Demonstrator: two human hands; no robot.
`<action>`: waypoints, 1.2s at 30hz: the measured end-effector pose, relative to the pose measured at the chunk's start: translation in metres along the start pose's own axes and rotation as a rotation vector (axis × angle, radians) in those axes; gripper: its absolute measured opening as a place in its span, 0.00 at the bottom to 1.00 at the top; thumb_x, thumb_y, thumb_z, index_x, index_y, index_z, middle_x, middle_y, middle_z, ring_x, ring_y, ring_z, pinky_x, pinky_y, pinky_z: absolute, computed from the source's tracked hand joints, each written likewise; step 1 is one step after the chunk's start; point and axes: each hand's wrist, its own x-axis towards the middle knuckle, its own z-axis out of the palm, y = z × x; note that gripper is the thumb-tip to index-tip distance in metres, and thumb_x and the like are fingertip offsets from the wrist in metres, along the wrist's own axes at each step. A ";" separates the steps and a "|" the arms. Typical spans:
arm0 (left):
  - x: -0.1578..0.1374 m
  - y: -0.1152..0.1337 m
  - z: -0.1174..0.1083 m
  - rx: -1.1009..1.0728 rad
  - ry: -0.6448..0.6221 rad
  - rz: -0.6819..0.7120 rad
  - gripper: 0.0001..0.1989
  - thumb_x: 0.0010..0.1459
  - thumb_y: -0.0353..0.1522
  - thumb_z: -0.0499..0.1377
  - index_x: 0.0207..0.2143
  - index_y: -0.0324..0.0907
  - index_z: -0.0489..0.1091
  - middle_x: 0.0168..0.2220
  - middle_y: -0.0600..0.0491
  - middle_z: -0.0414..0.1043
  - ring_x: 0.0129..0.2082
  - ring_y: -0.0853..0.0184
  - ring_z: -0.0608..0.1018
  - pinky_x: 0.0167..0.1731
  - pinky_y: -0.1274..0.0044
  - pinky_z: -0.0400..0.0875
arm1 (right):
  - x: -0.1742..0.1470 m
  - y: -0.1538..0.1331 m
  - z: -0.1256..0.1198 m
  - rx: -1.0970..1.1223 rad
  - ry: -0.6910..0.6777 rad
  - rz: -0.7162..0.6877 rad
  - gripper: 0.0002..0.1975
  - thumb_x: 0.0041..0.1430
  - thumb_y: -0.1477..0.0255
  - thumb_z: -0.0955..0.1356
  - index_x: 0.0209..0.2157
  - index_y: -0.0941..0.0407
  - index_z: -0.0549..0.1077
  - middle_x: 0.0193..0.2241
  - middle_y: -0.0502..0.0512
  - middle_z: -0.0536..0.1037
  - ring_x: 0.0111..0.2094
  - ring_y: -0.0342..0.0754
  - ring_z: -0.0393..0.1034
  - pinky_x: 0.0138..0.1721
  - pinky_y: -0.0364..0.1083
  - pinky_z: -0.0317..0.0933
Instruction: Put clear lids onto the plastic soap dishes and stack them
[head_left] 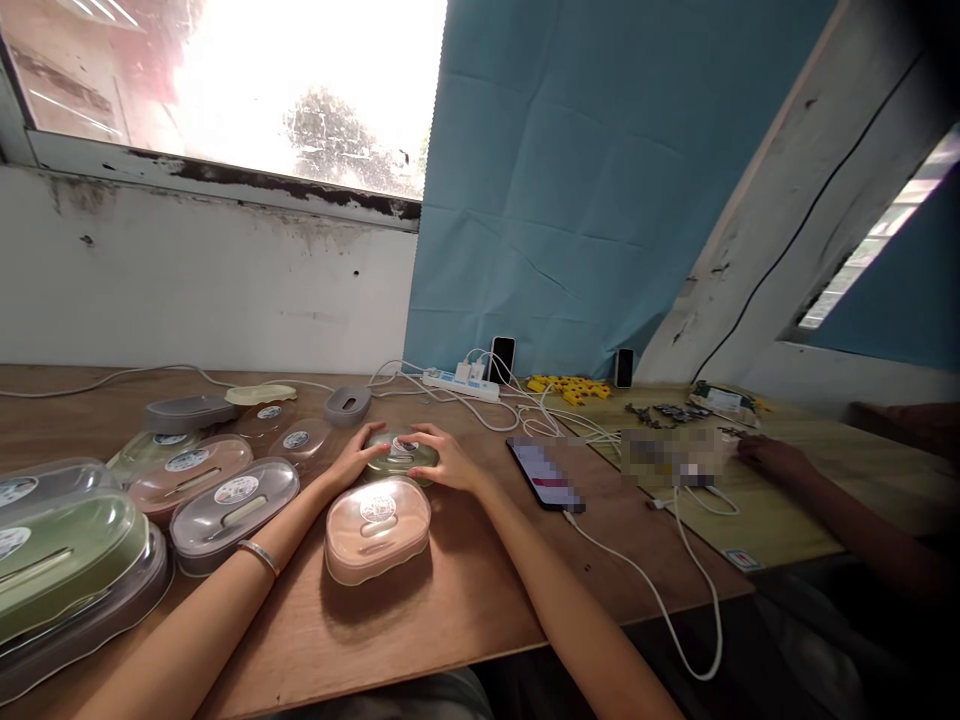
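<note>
Clearly, the green container (391, 466) lies between the fingers (433, 434).

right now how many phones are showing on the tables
3: a lit phone lying right of the right hand, a dark upright phone by the power strip, and a third phone farther right, also upright. The pixelated patch may hide more.
</note>
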 end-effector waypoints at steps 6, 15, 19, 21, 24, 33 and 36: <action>0.000 -0.002 0.001 0.023 0.013 -0.009 0.16 0.61 0.36 0.57 0.50 0.40 0.65 0.52 0.47 0.66 0.48 0.59 0.72 0.46 0.61 0.69 | 0.000 0.000 0.001 -0.009 -0.010 0.014 0.26 0.48 0.67 0.74 0.51 0.53 0.72 0.55 0.62 0.65 0.55 0.56 0.62 0.56 0.53 0.55; 0.002 -0.003 0.007 0.241 0.214 0.000 0.18 0.61 0.36 0.57 0.52 0.40 0.63 0.54 0.46 0.65 0.49 0.58 0.72 0.47 0.61 0.69 | 0.001 0.011 0.011 -0.178 0.213 0.239 0.26 0.51 0.76 0.70 0.54 0.51 0.68 0.59 0.61 0.60 0.62 0.63 0.46 0.59 0.65 0.40; 0.001 0.001 0.000 0.458 0.325 -0.017 0.18 0.61 0.36 0.57 0.53 0.41 0.63 0.55 0.46 0.63 0.51 0.57 0.70 0.49 0.59 0.67 | 0.003 0.011 0.016 -0.253 0.413 0.385 0.33 0.51 0.83 0.64 0.60 0.58 0.57 0.62 0.69 0.49 0.62 0.69 0.40 0.57 0.71 0.35; -0.002 0.003 -0.004 0.575 0.357 -0.040 0.19 0.61 0.36 0.57 0.53 0.41 0.63 0.55 0.46 0.63 0.52 0.56 0.69 0.50 0.58 0.65 | 0.004 0.007 0.017 -0.257 0.419 0.380 0.31 0.52 0.83 0.62 0.58 0.59 0.58 0.61 0.69 0.51 0.61 0.68 0.43 0.56 0.69 0.39; -0.007 0.006 -0.007 0.743 0.390 -0.097 0.20 0.60 0.36 0.58 0.53 0.41 0.63 0.57 0.46 0.61 0.55 0.55 0.66 0.52 0.56 0.62 | 0.006 -0.001 0.018 -0.224 0.337 0.308 0.26 0.51 0.82 0.63 0.54 0.58 0.64 0.55 0.66 0.61 0.57 0.63 0.52 0.56 0.64 0.47; -0.014 0.020 -0.011 1.063 0.317 -0.341 0.19 0.60 0.37 0.58 0.51 0.40 0.64 0.55 0.46 0.63 0.54 0.54 0.67 0.51 0.56 0.62 | 0.006 -0.026 0.011 0.086 0.025 0.063 0.14 0.56 0.77 0.65 0.46 0.57 0.71 0.45 0.57 0.74 0.48 0.51 0.67 0.51 0.51 0.60; -0.013 0.027 -0.011 1.105 0.266 -0.320 0.18 0.60 0.37 0.57 0.52 0.40 0.64 0.54 0.46 0.64 0.53 0.56 0.68 0.50 0.57 0.64 | 0.004 -0.043 -0.002 0.209 -0.131 -0.032 0.16 0.59 0.68 0.66 0.49 0.54 0.70 0.46 0.53 0.74 0.48 0.48 0.69 0.49 0.46 0.62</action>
